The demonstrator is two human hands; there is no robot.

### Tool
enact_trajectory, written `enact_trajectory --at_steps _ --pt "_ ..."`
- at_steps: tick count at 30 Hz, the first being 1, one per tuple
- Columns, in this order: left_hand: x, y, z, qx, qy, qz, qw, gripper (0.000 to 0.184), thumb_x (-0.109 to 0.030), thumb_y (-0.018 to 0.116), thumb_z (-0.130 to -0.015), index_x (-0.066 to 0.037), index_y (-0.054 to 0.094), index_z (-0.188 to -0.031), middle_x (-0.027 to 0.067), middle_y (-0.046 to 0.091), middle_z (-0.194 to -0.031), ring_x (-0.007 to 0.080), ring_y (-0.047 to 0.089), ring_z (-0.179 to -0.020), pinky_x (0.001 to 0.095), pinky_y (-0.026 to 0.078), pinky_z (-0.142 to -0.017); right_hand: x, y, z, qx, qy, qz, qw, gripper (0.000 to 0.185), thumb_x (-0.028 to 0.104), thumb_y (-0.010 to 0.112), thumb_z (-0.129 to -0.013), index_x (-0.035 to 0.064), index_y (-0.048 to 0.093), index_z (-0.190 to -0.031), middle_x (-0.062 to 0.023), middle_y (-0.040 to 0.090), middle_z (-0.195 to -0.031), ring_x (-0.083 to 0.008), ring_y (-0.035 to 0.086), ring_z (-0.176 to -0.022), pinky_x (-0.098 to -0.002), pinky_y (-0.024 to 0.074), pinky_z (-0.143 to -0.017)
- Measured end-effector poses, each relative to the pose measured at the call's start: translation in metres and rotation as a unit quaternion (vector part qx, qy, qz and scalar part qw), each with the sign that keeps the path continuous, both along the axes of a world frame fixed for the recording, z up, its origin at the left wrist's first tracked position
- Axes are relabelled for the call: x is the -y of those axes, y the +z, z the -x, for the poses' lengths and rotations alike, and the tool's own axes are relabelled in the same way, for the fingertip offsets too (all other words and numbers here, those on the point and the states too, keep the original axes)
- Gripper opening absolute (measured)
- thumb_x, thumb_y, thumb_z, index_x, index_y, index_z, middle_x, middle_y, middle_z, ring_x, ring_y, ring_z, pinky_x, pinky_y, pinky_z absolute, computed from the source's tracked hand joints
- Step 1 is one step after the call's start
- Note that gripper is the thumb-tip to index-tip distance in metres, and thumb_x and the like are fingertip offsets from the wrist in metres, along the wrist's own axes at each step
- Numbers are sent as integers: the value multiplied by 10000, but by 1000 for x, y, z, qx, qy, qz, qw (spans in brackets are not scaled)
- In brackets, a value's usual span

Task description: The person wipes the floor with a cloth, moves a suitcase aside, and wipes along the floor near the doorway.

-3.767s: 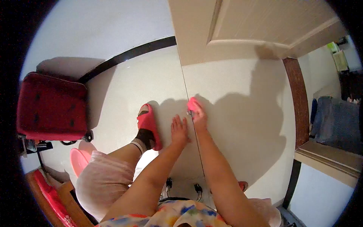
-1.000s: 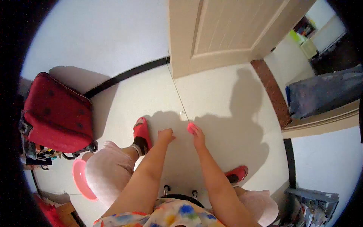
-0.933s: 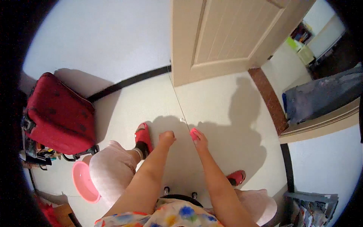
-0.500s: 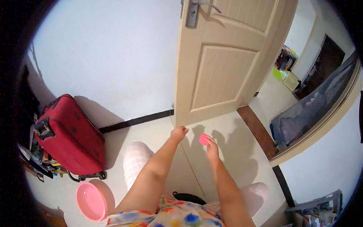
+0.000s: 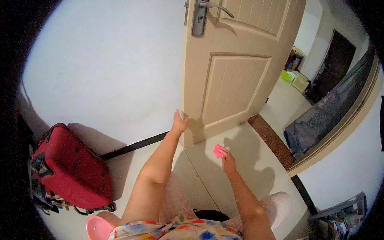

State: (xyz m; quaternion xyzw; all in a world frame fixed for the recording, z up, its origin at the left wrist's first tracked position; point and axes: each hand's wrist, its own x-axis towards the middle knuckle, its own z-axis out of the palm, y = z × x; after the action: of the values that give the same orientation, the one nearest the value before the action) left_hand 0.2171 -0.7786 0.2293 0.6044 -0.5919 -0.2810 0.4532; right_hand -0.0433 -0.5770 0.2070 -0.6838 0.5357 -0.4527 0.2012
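My left hand (image 5: pixel 181 123) reaches out to the lower free edge of a cream panelled door (image 5: pixel 236 86). Its fingers are apart and hold nothing; whether they touch the door's edge I cannot tell. My right hand (image 5: pixel 228 161) is closed on a small pink sponge-like pad (image 5: pixel 218 151), held over the tiled floor (image 5: pixel 204 172) in front of the door. The fingers cover part of the pad. Higher up, the door carries a metal lever handle (image 5: pixel 216 8) on a lock plate.
A red suitcase (image 5: pixel 74 166) stands against the white wall at left, with a pink basin (image 5: pixel 98 229) near it. On the right are the doorway's brown threshold (image 5: pixel 272 140), a dark curtain (image 5: pixel 324 116) and a rack of items (image 5: pixel 340 218). A dark rounded thing (image 5: pixel 212 215) lies below me.
My left hand has risen toward the door's edge, and its curled fingers have spread. My right hand still grips the pink pad, lower relative to the door. The view has shifted.
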Motion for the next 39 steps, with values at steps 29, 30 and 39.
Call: enact_trajectory --at_steps 29,30,39 --pt "52 -47 18 -53 -70 53 995 398 -96 664 -783 13 471 -1113 239 562 -1083 406 535 -1021 456 436 -897 -27 -50 15 158 -22 -138 977 360 -72 409 -903 36 578 -1203 -107 591 -1153 -177 591 -937 -303 485 -761" --pt "47 -47 19 -35 -75 71 994 388 -94 667 -782 15 477 -1102 242 572 -1069 402 546 -1006 453 441 -889 -28 -49 14 189 -14 -141 972 353 -66 414 -905 36 578 -1201 -102 592 -1138 -171 589 -922 -302 483 -754" --pt "-30 -2 29 53 -148 3 988 465 -116 676 -795 22 468 -1187 208 582 -1159 368 548 -1102 412 430 -937 -47 -39 -2 121 -35 -206 970 387 -102 412 -861 34 592 -1176 -108 584 -1171 -187 598 -956 -293 499 -825"
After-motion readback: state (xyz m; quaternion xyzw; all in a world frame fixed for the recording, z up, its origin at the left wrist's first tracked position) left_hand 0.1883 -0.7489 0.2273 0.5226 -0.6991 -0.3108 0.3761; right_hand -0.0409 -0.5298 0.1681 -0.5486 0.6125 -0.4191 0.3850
